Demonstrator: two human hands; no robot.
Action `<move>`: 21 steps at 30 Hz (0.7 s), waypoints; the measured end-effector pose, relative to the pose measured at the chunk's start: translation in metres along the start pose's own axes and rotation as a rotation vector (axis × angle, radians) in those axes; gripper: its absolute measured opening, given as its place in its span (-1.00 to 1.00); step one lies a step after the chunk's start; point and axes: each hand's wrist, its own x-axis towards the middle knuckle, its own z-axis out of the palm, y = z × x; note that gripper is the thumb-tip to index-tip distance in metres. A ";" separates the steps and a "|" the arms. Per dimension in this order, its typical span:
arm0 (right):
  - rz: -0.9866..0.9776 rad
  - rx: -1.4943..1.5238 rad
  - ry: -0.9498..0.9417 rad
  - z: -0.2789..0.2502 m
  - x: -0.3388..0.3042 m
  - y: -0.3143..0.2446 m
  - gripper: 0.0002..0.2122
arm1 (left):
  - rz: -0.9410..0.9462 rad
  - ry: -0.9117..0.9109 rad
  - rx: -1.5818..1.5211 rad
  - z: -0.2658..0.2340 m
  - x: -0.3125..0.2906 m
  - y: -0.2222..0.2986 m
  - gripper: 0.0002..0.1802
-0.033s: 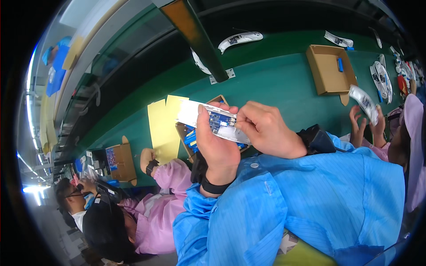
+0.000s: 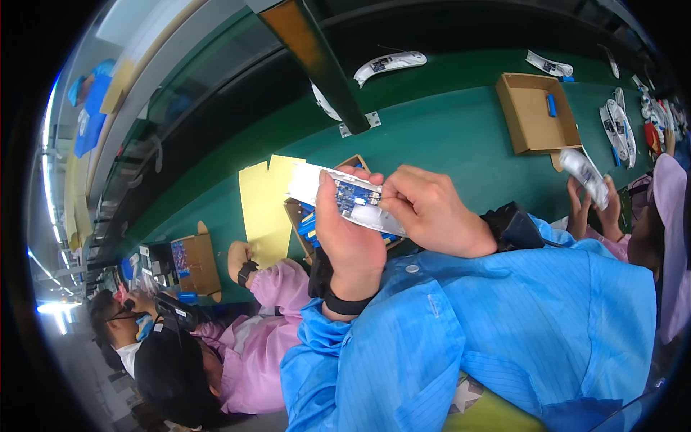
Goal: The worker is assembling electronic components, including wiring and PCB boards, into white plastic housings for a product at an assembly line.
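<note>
A long white plastic shell with a blue circuit board inside lies across my left hand. The thumb presses along its near side and the fingers curl round behind it, so the hand is closed on it. At the right end of the board, my right hand has thumb and forefinger pinched together. Whatever is between those fingertips is hidden or too small to name. Below the shell stands a cardboard box with blue cylindrical cells, partly covered by my left hand.
Yellow sheets lie left of the box, near a co-worker's pink sleeve. An open cardboard box stands far right with a blue cell. Another person's hands hold a white shell there. A metal post rises from the green bench.
At the right, the co-worker's white shell has moved slightly down and left and turned a little. My own hands and the shell in them look almost unchanged.
</note>
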 end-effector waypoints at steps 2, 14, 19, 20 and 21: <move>0.026 -0.016 -0.012 0.000 0.007 -0.007 -0.92 | -0.039 0.024 -0.012 0.000 0.004 0.008 -0.67; -0.048 -0.084 -0.082 -0.005 0.004 0.008 -0.92 | -0.056 0.098 0.009 -0.002 0.005 -0.002 -0.69; 0.001 -0.015 -0.117 -0.005 0.008 0.003 -0.91 | -0.077 0.123 -0.005 -0.004 0.008 0.004 -0.69; 0.015 -0.007 -0.120 -0.004 0.009 0.003 -0.91 | -0.076 0.124 -0.006 -0.005 0.008 0.003 -0.69; 0.030 0.001 -0.120 -0.003 0.010 0.000 -0.91 | -0.066 0.101 -0.023 -0.004 0.007 0.007 -0.72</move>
